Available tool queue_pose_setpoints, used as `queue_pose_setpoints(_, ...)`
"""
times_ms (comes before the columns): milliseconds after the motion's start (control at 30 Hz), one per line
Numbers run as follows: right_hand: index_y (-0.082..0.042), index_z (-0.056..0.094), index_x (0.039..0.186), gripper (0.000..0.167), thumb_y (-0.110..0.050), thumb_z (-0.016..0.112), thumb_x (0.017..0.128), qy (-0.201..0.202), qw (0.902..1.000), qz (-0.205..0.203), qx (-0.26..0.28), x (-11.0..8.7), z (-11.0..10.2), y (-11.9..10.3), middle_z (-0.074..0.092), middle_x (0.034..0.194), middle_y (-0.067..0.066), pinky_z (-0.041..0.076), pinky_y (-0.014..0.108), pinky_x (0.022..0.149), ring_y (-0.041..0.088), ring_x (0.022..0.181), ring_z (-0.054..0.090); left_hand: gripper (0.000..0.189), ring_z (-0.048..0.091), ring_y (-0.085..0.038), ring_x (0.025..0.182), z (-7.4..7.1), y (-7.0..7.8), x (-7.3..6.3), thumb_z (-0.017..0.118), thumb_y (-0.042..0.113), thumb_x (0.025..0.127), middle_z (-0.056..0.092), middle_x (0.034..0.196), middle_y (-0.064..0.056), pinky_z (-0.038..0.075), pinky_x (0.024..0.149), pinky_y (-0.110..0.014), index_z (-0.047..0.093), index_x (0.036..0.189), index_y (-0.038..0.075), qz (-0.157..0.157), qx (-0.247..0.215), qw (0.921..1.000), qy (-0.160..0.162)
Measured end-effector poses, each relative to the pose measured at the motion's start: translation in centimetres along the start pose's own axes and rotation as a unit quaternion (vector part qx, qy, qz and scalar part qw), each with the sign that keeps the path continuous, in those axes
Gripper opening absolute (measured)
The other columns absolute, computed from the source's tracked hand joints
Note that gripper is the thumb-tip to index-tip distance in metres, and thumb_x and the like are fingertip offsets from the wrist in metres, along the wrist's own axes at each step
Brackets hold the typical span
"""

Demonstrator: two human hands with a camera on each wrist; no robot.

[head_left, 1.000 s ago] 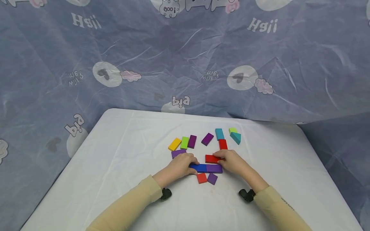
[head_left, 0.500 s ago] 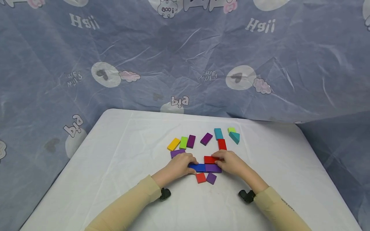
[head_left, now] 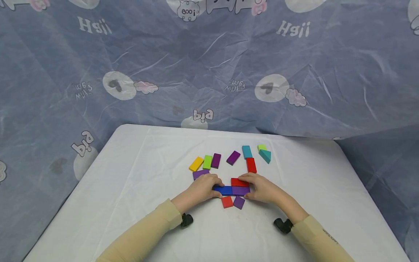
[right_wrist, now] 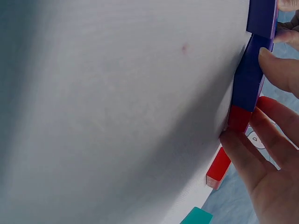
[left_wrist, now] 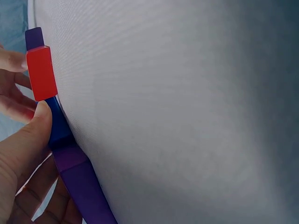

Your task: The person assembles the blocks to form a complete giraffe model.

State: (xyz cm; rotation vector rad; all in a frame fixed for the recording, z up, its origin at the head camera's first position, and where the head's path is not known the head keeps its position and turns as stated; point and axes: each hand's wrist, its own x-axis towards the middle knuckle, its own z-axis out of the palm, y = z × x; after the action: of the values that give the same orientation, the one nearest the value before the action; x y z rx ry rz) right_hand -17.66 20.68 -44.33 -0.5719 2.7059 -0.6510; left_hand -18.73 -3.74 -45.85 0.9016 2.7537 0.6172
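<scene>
My left hand (head_left: pixel 203 187) pinches the left end of a flat blue block (head_left: pixel 224 190) between thumb and fingers. Against the blue block's right end lies a long purple block (head_left: pixel 240 190). Along that block's far side sits a red block (head_left: pixel 238 182). My right hand (head_left: pixel 263 187) spans this pair, its fingertips at the red block and its thumb by the purple block's near right end. In the right wrist view the thumb touches the purple side (right_wrist: pixel 247 84). Just in front, a red square block (head_left: pixel 227 202) and a purple square block (head_left: pixel 239 202) lie close together.
Beyond the left hand are a purple block (head_left: pixel 200 174), a yellow block (head_left: pixel 196 164), a green block (head_left: pixel 207 162) and a dark purple block (head_left: pixel 216 160). Farther right lie another dark purple block (head_left: pixel 233 158), a teal block (head_left: pixel 247 152), a red block (head_left: pixel 251 165) and a teal triangle (head_left: pixel 265 155).
The red block has come nearer, up against the purple block. My right hand has shifted from the red block's right end to span both blocks. The left hand stays at the blue block.
</scene>
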Motion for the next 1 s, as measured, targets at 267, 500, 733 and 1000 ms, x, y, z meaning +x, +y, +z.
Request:
queue_pose_setpoints(267,-0.007,0.060,0.135,0.060,-0.016,0.081,0.079,0.005,1.0000,-0.004,0.007,-0.1,0.1,0.4,0.058,0.137,0.012,0.049,0.053,0.102,0.035,0.128,0.051,0.036,0.058,-0.006,0.088,0.2,0.0,0.1,0.078,0.033,0.084,0.069,0.099,0.004,0.051,0.080,-0.018,0.074,0.115,0.015,0.001,-0.013,0.9999,-0.007)
queue_pose_setpoints(500,-0.007,0.061,0.134,0.059,-0.017,0.081,0.080,0.006,0.9999,-0.011,0.010,-0.3,0.0,0.5,0.059,0.135,0.012,0.051,0.052,0.100,0.035,0.127,0.052,0.041,0.059,-0.007,0.091,0.2,0.0,-0.1,0.075,0.036,0.087,0.069,0.104,0.002,0.053,0.084,-0.019,0.071,0.121,0.014,0.012,-0.001,0.9999,-0.012)
queue_pose_setpoints(733,-0.008,0.061,0.135,0.059,-0.018,0.081,0.080,0.012,0.9997,-0.018,0.013,-0.4,0.0,0.7,0.059,0.135,0.012,0.050,0.053,0.100,0.036,0.127,0.053,0.039,0.060,-0.008,0.096,-0.8,-0.3,-0.1,0.065,0.037,0.095,0.069,0.114,0.002,0.053,0.090,-0.023,0.066,0.129,0.017,0.017,0.002,0.9990,-0.042)
queue_pose_setpoints(1000,-0.010,0.061,0.135,0.059,-0.019,0.081,0.080,0.009,0.9995,-0.011,0.029,-0.2,0.1,1.0,0.059,0.136,0.011,0.051,0.052,0.100,0.035,0.128,0.052,0.033,0.063,-0.018,0.097,-2.4,-1.5,2.8,0.067,0.028,0.095,0.070,0.110,-0.007,0.055,0.089,-0.032,0.069,0.121,0.009,-0.041,-0.047,0.9965,0.056)
